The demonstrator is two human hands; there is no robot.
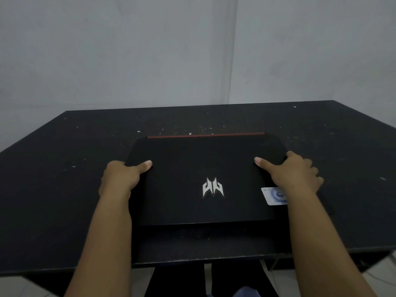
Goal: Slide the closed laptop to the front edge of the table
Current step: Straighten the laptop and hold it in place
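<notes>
A closed black laptop [192,168] with a silver logo, a red strip along its far edge and a pale sticker near its right side lies flat on the black table [53,200]. My left hand [122,176] grips the laptop's left edge, thumb on the lid. On the right edge sits my right hand [293,172], thumb resting on top, fingers curled down the side. A band of bare table shows between the laptop's near edge and the table's front edge [192,260].
A pale grey wall [150,50] rises right behind the table's far edge. The tabletop is scuffed with small white specks. Below the front edge I see dark trousers [182,281] and light floor tiles.
</notes>
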